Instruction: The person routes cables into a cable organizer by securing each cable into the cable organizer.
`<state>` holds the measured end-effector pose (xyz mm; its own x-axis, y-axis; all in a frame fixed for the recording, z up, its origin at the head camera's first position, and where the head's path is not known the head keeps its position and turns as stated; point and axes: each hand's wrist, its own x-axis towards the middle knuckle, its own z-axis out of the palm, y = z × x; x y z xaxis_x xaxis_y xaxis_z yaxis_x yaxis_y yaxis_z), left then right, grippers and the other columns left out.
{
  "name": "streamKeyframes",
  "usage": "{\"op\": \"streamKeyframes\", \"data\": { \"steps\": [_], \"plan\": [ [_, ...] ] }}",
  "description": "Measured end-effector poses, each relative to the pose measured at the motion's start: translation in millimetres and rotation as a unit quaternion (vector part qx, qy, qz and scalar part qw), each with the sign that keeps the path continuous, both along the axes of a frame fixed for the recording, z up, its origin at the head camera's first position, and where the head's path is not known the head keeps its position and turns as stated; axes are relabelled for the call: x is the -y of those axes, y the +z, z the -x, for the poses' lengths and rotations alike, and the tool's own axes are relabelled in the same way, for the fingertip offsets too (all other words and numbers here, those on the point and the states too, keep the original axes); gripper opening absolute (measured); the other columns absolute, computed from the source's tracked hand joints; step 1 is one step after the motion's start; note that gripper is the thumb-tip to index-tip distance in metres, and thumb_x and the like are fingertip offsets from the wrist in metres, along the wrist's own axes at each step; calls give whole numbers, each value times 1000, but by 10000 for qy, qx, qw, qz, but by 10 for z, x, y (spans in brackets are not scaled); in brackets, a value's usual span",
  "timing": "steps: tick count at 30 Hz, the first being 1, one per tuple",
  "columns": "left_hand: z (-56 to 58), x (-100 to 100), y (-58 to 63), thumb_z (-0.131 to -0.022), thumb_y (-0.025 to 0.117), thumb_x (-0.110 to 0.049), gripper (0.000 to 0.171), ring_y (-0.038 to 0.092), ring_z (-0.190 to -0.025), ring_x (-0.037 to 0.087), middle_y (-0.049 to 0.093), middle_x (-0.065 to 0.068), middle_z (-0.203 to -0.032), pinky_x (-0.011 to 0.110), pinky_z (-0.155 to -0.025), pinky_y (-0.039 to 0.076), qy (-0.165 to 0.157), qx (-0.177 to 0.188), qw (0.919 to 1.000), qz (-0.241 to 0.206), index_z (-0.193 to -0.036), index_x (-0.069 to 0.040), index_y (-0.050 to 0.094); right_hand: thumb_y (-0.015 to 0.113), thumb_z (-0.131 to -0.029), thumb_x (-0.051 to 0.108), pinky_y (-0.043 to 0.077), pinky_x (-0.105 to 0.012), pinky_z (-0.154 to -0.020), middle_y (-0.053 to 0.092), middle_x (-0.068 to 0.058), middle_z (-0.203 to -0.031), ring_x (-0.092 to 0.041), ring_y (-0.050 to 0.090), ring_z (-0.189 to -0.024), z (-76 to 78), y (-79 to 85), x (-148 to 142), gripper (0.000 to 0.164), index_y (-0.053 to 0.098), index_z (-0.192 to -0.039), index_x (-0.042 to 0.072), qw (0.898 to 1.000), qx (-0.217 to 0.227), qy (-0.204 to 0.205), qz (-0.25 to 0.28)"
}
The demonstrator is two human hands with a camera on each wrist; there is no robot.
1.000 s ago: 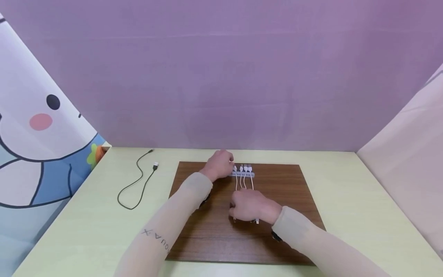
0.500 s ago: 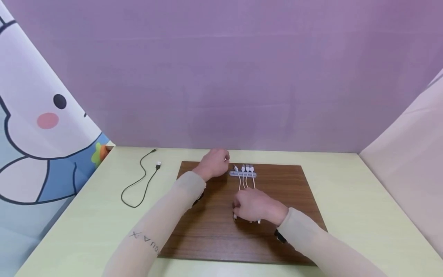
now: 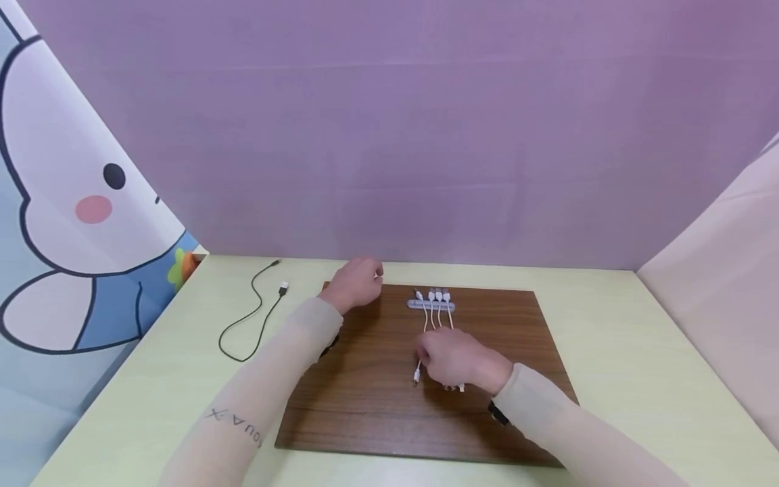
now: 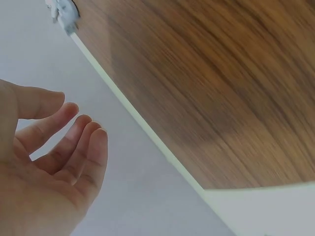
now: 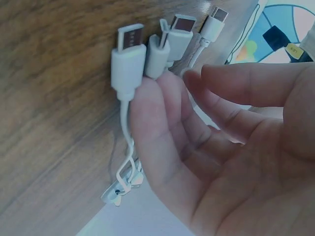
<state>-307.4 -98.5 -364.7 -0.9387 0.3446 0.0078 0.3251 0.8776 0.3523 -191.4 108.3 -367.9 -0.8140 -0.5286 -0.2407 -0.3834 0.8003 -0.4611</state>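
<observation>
Several white charging cables [image 3: 425, 319] run through a pale grey cable holder [image 3: 413, 304] near the back of a brown wood-grain board. My right hand [image 3: 453, 355] is over their lower parts, fingers loosely curled. One white plug [image 3: 416, 375] shows just left of it. In the right wrist view the ring and little fingertips touch the cables below the white plugs [image 5: 129, 69]; the thumb and index finger are beside another white plug [image 5: 212, 28], pinching nothing plainly. My left hand [image 3: 355, 283] is above the board's back left corner, fingers loosely bent and holding nothing.
The brown board [image 3: 365, 406] lies on a pale yellow table [image 3: 615, 352]. A thin black USB cable [image 3: 282, 291] lies curved on the table to the left. A purple cloth [image 3: 426, 135] hangs behind, and a cartoon-print cloth [image 3: 55, 169] at the left.
My left hand has moved left, away from the cable holder. The right hand has shifted slightly right, leaving the leftmost white plug outside its fingers. The view has turned a little left.
</observation>
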Motion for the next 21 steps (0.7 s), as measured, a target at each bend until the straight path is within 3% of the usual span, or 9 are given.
{"op": "streamKeyframes", "data": {
  "steps": [10, 15, 21],
  "plan": [
    [52, 394, 9, -98, 48, -6, 33, 58, -122, 35, 63, 20, -131, 49, -99, 50, 328, 12, 9993, 194, -125, 3, 66, 64, -95, 2, 49, -34, -62, 59, 2, -82, -16, 54, -71, -12, 25, 18, 9, 63, -93, 11, 9986, -361, 67, -377],
    [74, 594, -19, -95, 50, -4, 30, 61, -114, 34, 64, 20, -126, 50, -94, 52, 580, 29, 9978, 316, -119, 3, 67, 62, -96, 4, 47, -33, -59, 56, 3, -75, -14, 53, -68, -15, 36, 45, 13, 61, -87, 13, 9971, -527, 86, -536],
    [103, 824, -65, -92, 53, -1, 31, 61, -114, 37, 64, 22, -124, 50, -90, 54, 823, -153, 9945, 625, -120, 5, 66, 61, -97, 6, 48, -32, -57, 59, 3, -73, -13, 54, -64, 4, 54, 86, 12, 65, -87, 11, 9968, -714, -29, -354]
  ]
}}
